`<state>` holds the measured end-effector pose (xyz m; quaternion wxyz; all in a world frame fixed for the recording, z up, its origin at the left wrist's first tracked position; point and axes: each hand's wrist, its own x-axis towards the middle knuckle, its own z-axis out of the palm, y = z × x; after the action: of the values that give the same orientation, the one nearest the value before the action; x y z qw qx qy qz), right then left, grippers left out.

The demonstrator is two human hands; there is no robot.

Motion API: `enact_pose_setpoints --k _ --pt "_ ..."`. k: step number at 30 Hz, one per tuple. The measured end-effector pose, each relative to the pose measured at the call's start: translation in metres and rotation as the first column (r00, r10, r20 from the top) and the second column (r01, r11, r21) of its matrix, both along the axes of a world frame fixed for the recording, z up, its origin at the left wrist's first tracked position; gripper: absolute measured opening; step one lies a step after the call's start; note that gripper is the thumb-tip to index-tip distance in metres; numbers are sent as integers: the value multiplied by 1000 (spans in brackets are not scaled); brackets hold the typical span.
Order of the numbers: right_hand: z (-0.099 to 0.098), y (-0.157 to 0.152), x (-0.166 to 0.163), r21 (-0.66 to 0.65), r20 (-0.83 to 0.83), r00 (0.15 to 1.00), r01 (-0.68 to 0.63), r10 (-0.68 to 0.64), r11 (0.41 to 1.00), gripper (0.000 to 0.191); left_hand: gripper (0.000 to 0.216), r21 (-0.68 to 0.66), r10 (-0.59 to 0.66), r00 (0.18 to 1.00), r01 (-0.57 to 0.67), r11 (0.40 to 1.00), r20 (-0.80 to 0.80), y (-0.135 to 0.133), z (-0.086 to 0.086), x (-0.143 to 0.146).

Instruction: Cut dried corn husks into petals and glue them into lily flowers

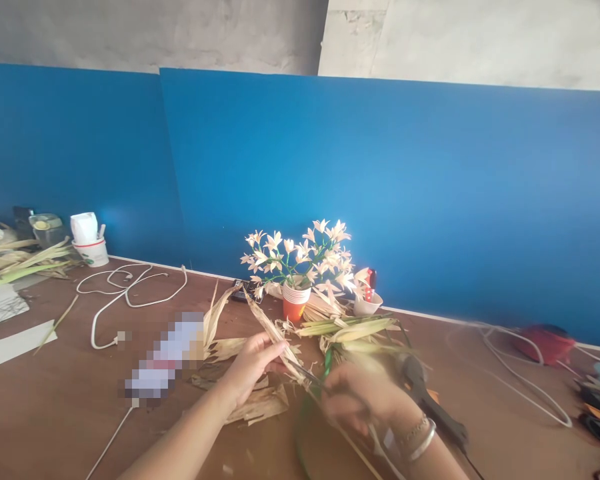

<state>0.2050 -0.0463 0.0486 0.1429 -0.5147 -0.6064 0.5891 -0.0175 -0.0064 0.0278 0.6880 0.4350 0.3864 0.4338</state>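
Note:
My left hand (254,365) pinches a long, dry corn husk strip (267,323) between thumb and fingers, its pointed tip aimed up and away. My right hand (363,397), smeared by motion, is closed around what look like scissors (310,377). Their thin dark blades lie against the lower end of the husk. More dry husk pieces (260,405) lie on the table beneath my hands. Just beyond stands an orange-and-white paper cup (295,312) holding a bunch of pale husk flowers (303,252) on green stems.
A dark glue gun (433,403) lies right of my right hand. Greenish husks (365,330) and a small white cup (367,305) are behind it. White cables (125,288) loop at left; another cable (525,393) runs at right. A blue partition (380,167) backs the brown table (55,413).

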Motion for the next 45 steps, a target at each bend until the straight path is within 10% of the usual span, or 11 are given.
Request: enact_pose_setpoints --k 22,34,45 --pt "-7 2 -19 46 -250 968 42 -29 998 32 34 41 468 879 -473 880 91 4 -7 4" --pt "-21 -2 -69 136 -418 881 303 -223 943 38 41 -133 288 945 -269 954 158 -26 -7 28" --pt "-35 0 -72 66 -386 846 422 -367 904 49 32 -65 380 907 -375 925 180 -15 -6 19"
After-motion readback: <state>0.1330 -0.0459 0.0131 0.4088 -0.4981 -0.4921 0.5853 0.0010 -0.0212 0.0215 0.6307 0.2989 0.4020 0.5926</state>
